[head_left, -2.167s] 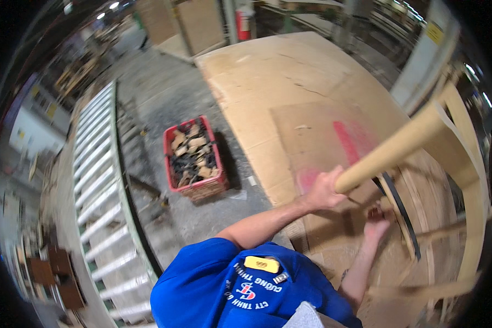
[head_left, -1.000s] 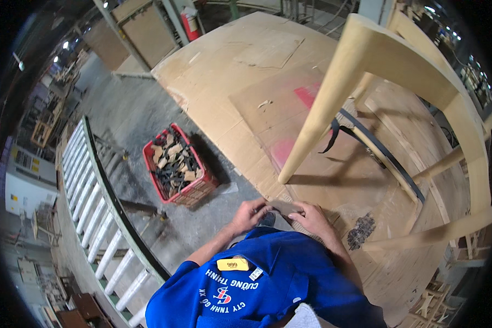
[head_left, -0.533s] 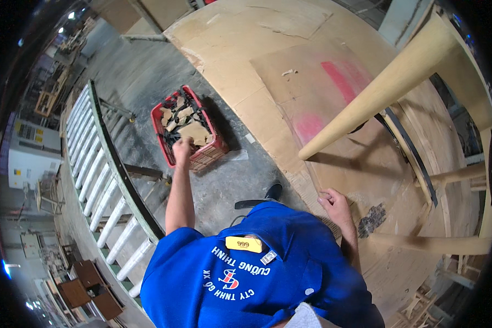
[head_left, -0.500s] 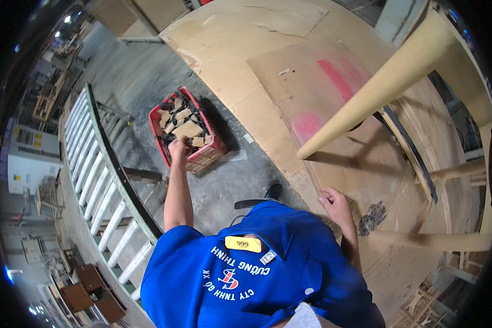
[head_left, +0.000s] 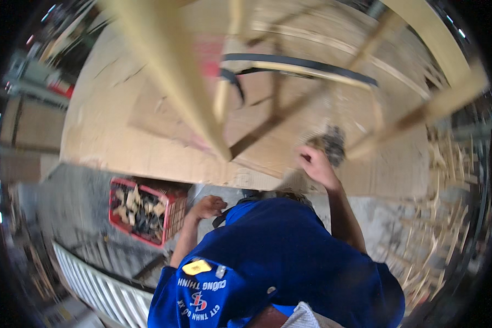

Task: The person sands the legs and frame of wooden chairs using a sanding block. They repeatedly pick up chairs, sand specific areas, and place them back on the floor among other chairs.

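Note:
My right hand is over the cardboard-covered table, its fingers curled together beside a dark, rough patch. Whatever may be in those fingers is blurred. Down by my waist, beyond the table's near edge, my left hand hangs with its fingers loosely apart, holding nothing I can see. Pale wooden chair-like framework stands on the table, one thick leg slanting toward me. A curved rail with a dark strip lies behind that leg, and a small black strap-like piece hangs by it.
On the floor at left sits a red plastic basket full of cardboard scraps and black pieces. A roller conveyor runs at the lower left. Many thin wooden parts are stacked at right.
The view has swung right, toward the table and chair frame. My left hand has come away from the basket to my waist. The right hand has moved forward over the table.

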Demonstrator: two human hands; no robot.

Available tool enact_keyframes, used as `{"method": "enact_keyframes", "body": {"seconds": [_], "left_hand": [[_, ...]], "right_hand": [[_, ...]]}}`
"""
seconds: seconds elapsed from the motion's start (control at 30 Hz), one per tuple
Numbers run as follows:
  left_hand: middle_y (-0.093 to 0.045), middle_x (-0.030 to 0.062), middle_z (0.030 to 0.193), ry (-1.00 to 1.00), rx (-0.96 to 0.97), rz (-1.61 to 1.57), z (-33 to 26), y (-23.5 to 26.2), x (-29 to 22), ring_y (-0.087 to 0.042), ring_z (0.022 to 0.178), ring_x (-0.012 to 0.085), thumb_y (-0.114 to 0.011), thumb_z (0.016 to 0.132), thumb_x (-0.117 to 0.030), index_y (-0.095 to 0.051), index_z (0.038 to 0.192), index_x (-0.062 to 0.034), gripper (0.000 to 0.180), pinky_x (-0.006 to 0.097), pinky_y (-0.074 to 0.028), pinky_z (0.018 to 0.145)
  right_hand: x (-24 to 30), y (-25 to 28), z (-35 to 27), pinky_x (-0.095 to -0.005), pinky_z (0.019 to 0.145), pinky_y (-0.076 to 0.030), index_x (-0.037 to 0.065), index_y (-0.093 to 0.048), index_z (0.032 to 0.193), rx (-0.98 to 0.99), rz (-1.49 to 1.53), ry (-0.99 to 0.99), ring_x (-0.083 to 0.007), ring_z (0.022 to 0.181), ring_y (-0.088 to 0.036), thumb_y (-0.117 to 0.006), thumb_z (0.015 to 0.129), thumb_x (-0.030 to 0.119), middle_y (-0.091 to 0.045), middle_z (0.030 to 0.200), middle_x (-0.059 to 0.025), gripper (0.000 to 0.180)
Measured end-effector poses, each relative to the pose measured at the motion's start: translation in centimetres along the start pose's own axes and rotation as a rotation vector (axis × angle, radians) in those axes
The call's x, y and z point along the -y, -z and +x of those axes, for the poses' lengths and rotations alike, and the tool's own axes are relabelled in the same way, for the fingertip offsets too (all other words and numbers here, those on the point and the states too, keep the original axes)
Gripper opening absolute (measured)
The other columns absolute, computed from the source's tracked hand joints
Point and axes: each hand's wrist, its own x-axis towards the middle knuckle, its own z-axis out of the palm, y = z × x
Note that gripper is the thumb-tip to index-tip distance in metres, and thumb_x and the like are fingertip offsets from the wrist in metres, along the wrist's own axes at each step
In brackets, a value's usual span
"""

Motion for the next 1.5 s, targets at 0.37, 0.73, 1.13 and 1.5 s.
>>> {"method": "enact_keyframes", "body": {"seconds": [0.37, 0.73, 1.13, 1.5], "left_hand": [[-0.062, 0.0131, 0.114, -0.372, -0.311, -1.087, 21.5, 3.3, -31.4, -0.062, 0.104, 0.0279, -0.056, 0.1, -0.025, -0.047, 0.132, -0.0061, 0.039, 0.043, -0.053, 0.091], [-0.051, 0.0285, 0.135, -0.704, 0.216, -1.746, 29.5, 4.7, -35.1, -0.045, 0.131, 0.048, -0.061, 0.079, -0.012, -0.056, 0.122, 0.0074, 0.047, 0.057, -0.037, 0.115], [-0.057, 0.0202, 0.127, -0.696, 0.266, -1.683, 32.9, 3.3, -33.5, -0.051, 0.112, 0.0329, -0.042, 0.094, -0.054, -0.055, 0.133, -0.0055, 0.063, 0.045, -0.041, 0.1], [-0.057, 0.0147, 0.112, -0.836, 0.455, -1.612, 35.7, 3.4, -33.8, -0.05, 0.085, 0.0192, -0.062, 0.085, -0.043, -0.056, 0.128, -0.0005, 0.061, 0.031, -0.045, 0.078]], "right_hand": [[-0.8, 5.7, 1.0, -0.0248, 0.059, -0.047, 0.001, -0.066, 0.107, -0.266, 0.312, 0.072, -0.0076, 0.063, -0.058, -0.064, 0.094, 0.009, -0.064, 0.075, -0.0044, 0.015], [-3.4, 5.5, 1.9, -0.0269, 0.066, -0.049, 0.002, -0.067, 0.104, -0.223, 0.313, 0.041, -0.009, 0.071, -0.059, -0.067, 0.092, 0.015, -0.066, 0.077, -0.0046, 0.018], [-7.3, 3.7, -1.9, -0.0305, 0.064, -0.054, 0.002, -0.067, 0.102, -0.202, 0.147, -0.031, -0.0119, 0.072, -0.066, -0.066, 0.092, 0.01, -0.069, 0.081, -0.0067, 0.014], [-5.4, 5.3, -6.1, -0.0318, 0.062, -0.054, 0.005, -0.068, 0.107, -0.291, 0.1, -0.119, -0.0144, 0.067, -0.068, -0.062, 0.093, 0.019, -0.071, 0.078, -0.0061, 0.021]]}}
